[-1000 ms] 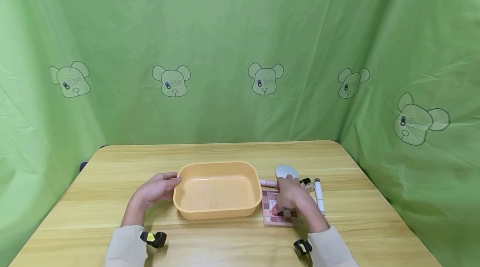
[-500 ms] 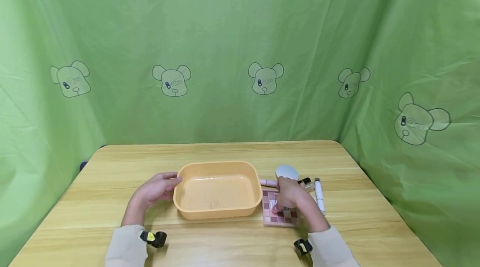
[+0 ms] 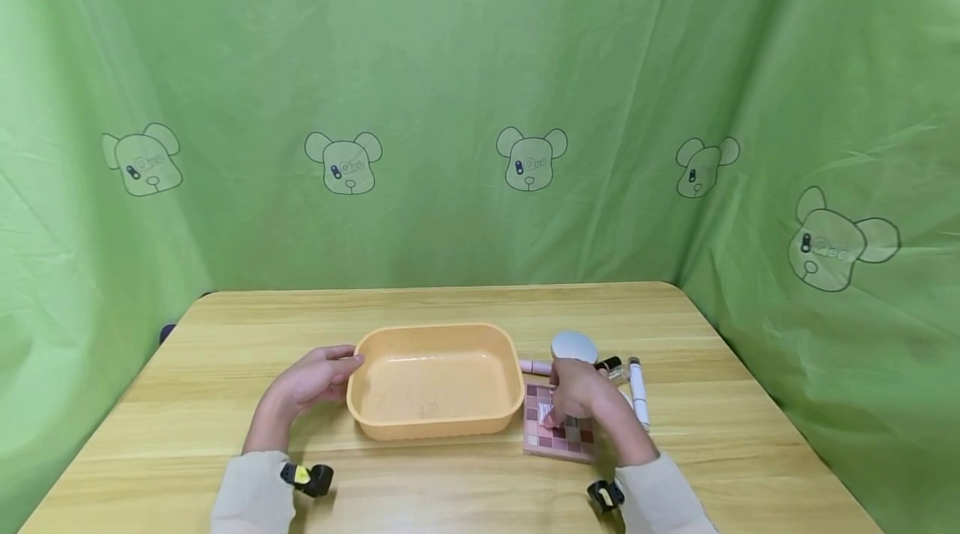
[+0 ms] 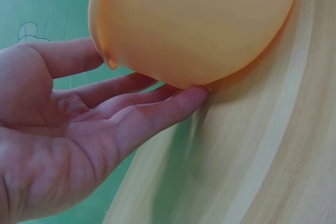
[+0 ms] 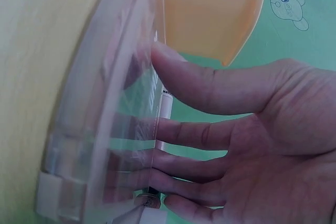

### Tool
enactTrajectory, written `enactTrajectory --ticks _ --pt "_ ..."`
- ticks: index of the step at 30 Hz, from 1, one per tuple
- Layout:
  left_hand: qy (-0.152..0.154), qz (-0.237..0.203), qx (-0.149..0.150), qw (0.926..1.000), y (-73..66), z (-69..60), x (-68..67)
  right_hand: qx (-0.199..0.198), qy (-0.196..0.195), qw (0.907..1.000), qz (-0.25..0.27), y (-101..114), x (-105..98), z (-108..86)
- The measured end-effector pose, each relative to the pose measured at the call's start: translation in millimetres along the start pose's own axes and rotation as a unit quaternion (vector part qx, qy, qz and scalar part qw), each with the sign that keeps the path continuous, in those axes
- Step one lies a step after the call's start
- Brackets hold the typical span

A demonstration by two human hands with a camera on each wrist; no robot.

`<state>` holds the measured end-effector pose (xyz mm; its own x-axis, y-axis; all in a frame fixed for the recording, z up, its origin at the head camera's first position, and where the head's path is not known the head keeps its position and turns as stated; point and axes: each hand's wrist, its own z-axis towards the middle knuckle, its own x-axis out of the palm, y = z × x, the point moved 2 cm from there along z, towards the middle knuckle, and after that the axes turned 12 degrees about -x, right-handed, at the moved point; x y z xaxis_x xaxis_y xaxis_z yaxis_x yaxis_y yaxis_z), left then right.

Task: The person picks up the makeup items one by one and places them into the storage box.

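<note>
I can see pale beige sleeves (image 3: 251, 492) left and right, and black wrist cameras (image 3: 321, 480), the left marked yellow

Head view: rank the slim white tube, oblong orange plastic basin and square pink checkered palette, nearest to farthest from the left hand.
1. Orange basin, touched by the left hand.
2. Pink checkered palette, right of the basin.
3. White tube, farthest right.
</note>
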<state>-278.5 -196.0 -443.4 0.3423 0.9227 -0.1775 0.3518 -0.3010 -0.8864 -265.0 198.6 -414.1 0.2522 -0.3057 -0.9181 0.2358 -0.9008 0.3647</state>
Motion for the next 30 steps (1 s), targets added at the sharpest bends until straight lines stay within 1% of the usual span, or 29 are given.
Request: enactTrajectory --ticks 4,9,11,24,30 --pt "-0.001 -0.002 -0.001 1.0000 -0.4 -0.1 0.3 -0.005 -0.004 0.9999 0.013 1 -1 -1.6" --pt "0.002 -0.005 0.002 1.0000 0.3 0.5 0.4 0.004 0.011 0.9988 0.048 4 -2 -3.7" --pt "0.003 -0.004 0.004 1.0000 0.9 0.9 0.4 0.007 0.014 0.9984 0.054 5 -2 -3.9" --pt "0.003 -0.006 0.003 1.0000 1.7 0.4 1.1 0.018 0.018 0.9987 0.044 9 5 -0.9" --pt "0.006 -0.011 0.005 0.9999 0.9 0.0 1.1 0.000 0.010 0.9988 0.047 11 6 1.9"
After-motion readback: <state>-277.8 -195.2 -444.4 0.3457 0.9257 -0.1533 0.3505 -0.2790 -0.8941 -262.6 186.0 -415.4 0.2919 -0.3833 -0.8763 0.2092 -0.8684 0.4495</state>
